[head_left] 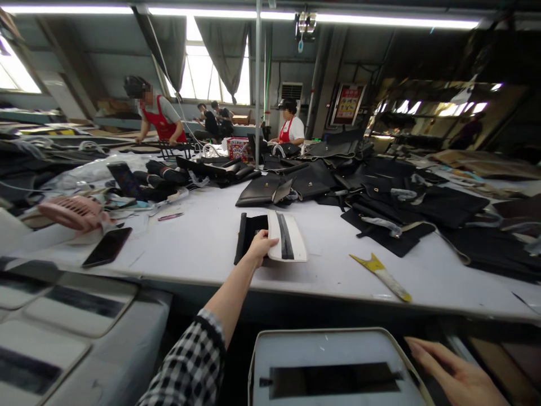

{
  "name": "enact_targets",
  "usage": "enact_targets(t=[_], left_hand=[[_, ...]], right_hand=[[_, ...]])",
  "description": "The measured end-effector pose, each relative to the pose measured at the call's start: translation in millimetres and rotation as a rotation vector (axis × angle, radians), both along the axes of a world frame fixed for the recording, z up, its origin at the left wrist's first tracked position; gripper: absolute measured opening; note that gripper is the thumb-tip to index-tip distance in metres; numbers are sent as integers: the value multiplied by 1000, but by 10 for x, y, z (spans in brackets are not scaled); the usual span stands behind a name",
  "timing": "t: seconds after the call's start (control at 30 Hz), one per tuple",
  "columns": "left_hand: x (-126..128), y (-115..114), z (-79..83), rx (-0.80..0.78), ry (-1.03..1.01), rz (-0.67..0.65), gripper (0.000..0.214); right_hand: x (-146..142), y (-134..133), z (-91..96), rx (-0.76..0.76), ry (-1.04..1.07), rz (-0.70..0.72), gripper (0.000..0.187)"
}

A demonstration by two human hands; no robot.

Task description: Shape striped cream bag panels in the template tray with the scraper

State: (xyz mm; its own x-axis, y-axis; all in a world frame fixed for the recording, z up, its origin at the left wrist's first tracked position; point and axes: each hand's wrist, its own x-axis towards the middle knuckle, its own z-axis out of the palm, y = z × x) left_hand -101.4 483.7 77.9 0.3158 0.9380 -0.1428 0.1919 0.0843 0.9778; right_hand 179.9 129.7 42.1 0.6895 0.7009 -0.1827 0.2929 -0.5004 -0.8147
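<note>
My left hand [261, 247] reaches over the white worktable and grips a folded black piece with a white panel [293, 237]. A dark strip runs down the white panel, and the black part [242, 239] lies to its left. At the bottom right, my right hand [459, 372] has its fingers stretched out beside the right edge of a pale panel [325, 347] with a rounded rim and a wide black strip. The fingertips are close to that rim; whether they touch it is unclear. A yellow-and-white flat tool [382, 276] lies on the table between the hands.
Black bag pieces [310, 180] are heaped across the table's far side. To the left are a pink fan [71, 211], a phone [107, 247] and a pen [170, 216]. Pale panels [80, 301] lie at lower left. People in red aprons [163, 118] work beyond.
</note>
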Motion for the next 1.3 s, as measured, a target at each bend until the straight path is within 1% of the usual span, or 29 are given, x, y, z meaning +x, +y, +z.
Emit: enact_targets(t=[0.07, 0.13, 0.2, 0.27, 0.33, 0.37, 0.4, 0.47, 0.53, 0.6, 0.67, 0.73, 0.8, 0.9, 1.0, 1.07, 1.17, 1.23, 1.3], left_hand=[[-127, -186, 145, 8, -158, -45, 34], [-249, -447, 305, 23, -289, -91, 43], [-347, -771, 453, 31, -374, -132, 50], [-418, -1130, 568, 24, -419, -168, 49], [-472, -1483, 644, -20, -464, -211, 44], [-496, -1642, 673, -62, -494, -236, 42], [-518, -1779, 700, -115, -533, -264, 41], [-554, -1977, 761, -224, -632, -320, 45], [-570, -2065, 837, -298, -729, -354, 51], [-556, -2073, 919, -333, -753, -360, 55], [-510, -2051, 985, -359, -732, -333, 49], [-440, -2047, 1016, -400, -744, -344, 41], [-352, -2087, 1013, -442, -832, -408, 38], [-210, -2216, 970, -480, -1010, -519, 38], [-89, -2357, 925, -498, -1133, -563, 34], [-37, -2427, 910, -504, -1168, -589, 34], [-2, -2483, 910, -499, -1178, -642, 38], [-6, -2486, 919, -495, -1177, -655, 40], [-28, -2464, 929, -495, -1153, -636, 40]], right_hand=[[-154, 262, 257, 60, 95, 44, 60], [-357, 568, 514, 146, 253, 113, 67], [-583, 868, 768, 265, 422, 220, 67], [-804, 1114, 1021, 374, 561, 320, 63], [-996, 1272, 1257, 442, 659, 425, 55], [-1078, 1315, 1361, 456, 699, 440, 51], [-1148, 1336, 1451, 459, 737, 435, 47], [-1253, 1319, 1581, 447, 806, 372, 41], [-1315, 1249, 1646, 428, 846, 329, 38], [-1346, 1154, 1665, 424, 863, 356, 38], [-1363, 1057, 1665, 439, 881, 417, 38], [-1384, 966, 1663, 471, 937, 482, 37], [-1425, 886, 1661, 499, 1010, 514, 35], [-1524, 788, 1641, 558, 1098, 504, 35], [-1615, 718, 1600, 636, 1160, 488, 34], [-1644, 682, 1572, 664, 1174, 505, 33], [-1644, 638, 1552, 652, 1148, 580, 40], [-1615, 619, 1570, 630, 1124, 618, 45], [-1555, 617, 1622, 626, 1089, 621, 47]])
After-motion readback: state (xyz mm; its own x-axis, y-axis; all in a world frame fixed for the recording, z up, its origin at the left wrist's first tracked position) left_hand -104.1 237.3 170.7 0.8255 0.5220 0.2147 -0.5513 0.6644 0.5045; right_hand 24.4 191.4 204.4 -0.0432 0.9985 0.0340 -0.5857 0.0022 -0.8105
